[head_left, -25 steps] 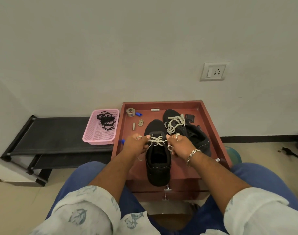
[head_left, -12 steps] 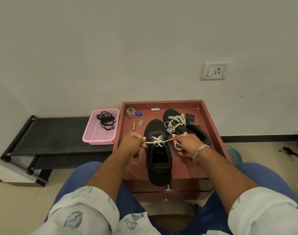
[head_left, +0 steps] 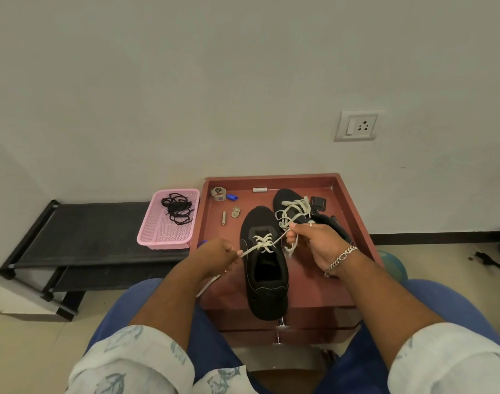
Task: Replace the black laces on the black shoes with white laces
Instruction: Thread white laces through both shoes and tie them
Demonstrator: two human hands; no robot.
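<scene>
The left hand (head_left: 214, 255) pinches one end of the white lace (head_left: 264, 242) at about 8 o'clock of the near black shoe (head_left: 264, 263), while the right hand (head_left: 314, 243), fingers curled, grips the other end at 2 o'clock, the lace drawn taut across the eyelets. This shoe stands toe-away on the red tabletop (head_left: 322, 285) (heel at its near edge), with the second black shoe (head_left: 288, 200), white-laced, at 1 o'clock. The black laces (head_left: 177, 208) lie in a pink basket (head_left: 163, 237) at 10 o'clock.
</scene>
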